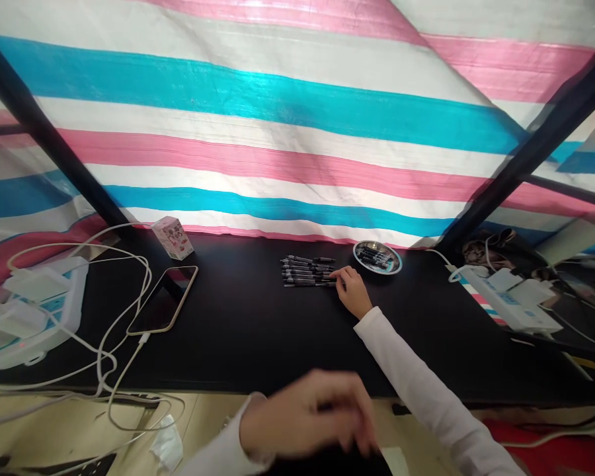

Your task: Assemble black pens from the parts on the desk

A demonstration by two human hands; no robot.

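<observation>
Several dark pens (297, 272) lie in a loose row on the black table, roughly parallel. My right hand (354, 292) reaches over their right ends, its fingers bent and closed at the end of one pen; the fingertips partly hide the contact. Just beyond that hand stands a round metal bowl (395, 266) with several dark pens (374, 256) in it. Low in the view, my left hand (310, 413) hovers in front of the table's near edge. It is smeared by motion, with thumb and fingers loosely apart and no object visible in it.
A phone (163, 301) on a white cable and a small pink-and-white box (173, 238) occupy the table's left part. Power strips with plugs stand on the left (72, 297) and right (518, 304). Loose white cables (112, 317) loop across the left side. Striped sheeting (277, 158) hangs behind.
</observation>
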